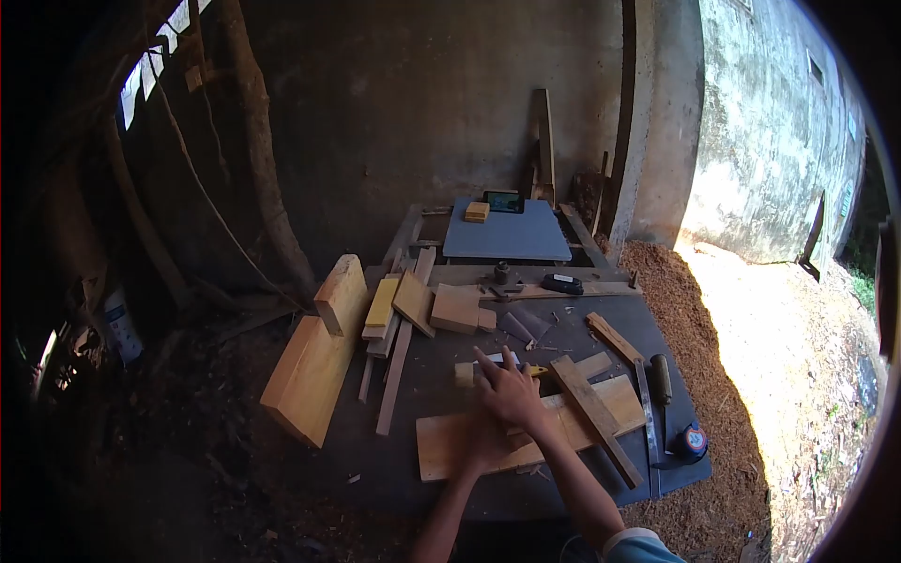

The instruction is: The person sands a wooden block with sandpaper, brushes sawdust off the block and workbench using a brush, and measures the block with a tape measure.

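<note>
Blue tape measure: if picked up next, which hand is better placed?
Probably the right hand: it lies nearer the tape measure, its forearm on that side; the left hand is farther.

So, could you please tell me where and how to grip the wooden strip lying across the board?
Probably pinch the wooden strip across its long edges at the near end, coming from the near side: that narrow end juts past the board.

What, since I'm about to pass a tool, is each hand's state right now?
Left hand: cannot be told; it is blurred over the flat, pale wooden board.
Right hand: open and spread, nothing visibly held.
</note>
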